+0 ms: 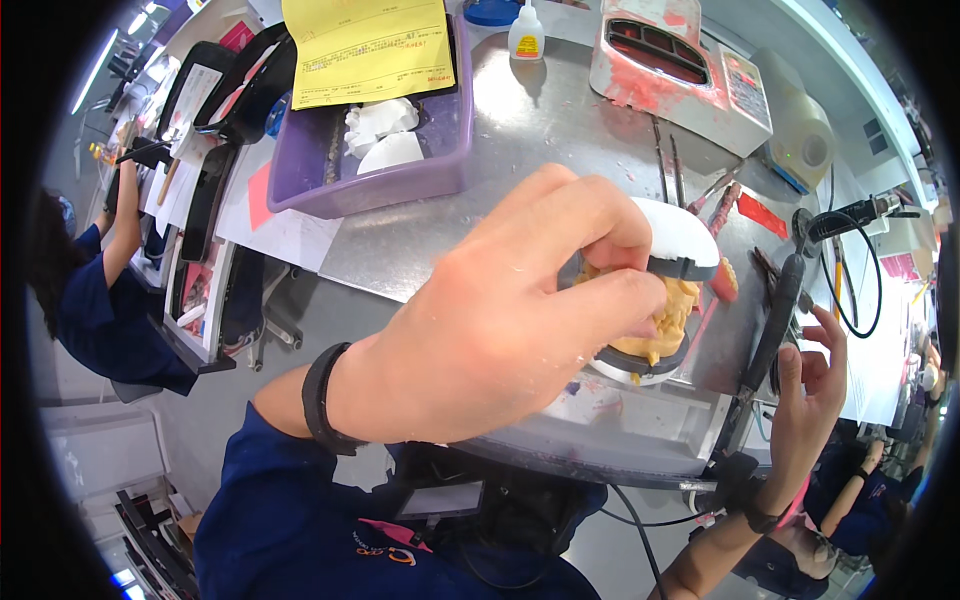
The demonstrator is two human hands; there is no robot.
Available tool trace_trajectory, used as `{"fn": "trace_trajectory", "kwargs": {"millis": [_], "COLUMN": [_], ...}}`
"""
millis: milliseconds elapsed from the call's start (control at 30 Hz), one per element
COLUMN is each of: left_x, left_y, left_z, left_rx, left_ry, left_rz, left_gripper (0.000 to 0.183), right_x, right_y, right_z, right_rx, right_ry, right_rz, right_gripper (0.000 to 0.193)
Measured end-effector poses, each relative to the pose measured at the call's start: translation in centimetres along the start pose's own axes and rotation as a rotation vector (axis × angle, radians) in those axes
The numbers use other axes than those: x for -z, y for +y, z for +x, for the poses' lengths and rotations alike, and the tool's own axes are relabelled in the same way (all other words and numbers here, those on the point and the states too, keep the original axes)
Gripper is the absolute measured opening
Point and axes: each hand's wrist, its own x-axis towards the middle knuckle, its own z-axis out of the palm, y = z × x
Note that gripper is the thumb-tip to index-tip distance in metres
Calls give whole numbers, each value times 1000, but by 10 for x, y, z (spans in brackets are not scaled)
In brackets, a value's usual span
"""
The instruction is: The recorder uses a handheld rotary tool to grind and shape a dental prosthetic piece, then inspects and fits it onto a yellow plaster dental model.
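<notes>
My left hand, with a black band at the wrist, reaches across the middle and grips a dental model. The dental model has yellow cast parts between a white upper base with a dark rim and a white lower base; my fingers hide its left side. At the right, my right hand is raised with loosely curled fingers apart. It is beside a long black bar that slants along the bench edge. Whether the thumb touches the bar I cannot tell.
A purple bin holds white plaster pieces, with a yellow paper form over it. Behind stand a small white bottle and a red-stained white box. Thin tools lie beyond the model. Another person sits far left.
</notes>
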Motion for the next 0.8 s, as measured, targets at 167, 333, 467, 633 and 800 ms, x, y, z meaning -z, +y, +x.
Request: {"fn": "trace_trajectory", "kwargs": {"millis": [167, 333, 467, 633, 800], "left_x": [1, 17, 18, -44, -104], "left_y": [9, 38, 38, 30, 20], "left_z": [0, -28, -75, -133, -137], "left_rx": [-66, 355, 540, 1008, 1029], "left_ry": [19, 115, -119, -120, -105], "left_rz": [45, -407, -614, -1021, -1102], "left_gripper": [21, 3, 7, 8, 8], "right_x": [-2, -7, -9, 0, -22], "right_y": [-1, 2, 21, 5, -8], "right_z": [9, 17, 19, -6, -57], "right_rx": [-164, -110, -102, -226, -2], "right_ry": [-185, -166, -121, -10, -341], "right_rz": [-42, -182, -123, 708, 1341], "right_gripper": [52, 44, 39, 37, 43]}}
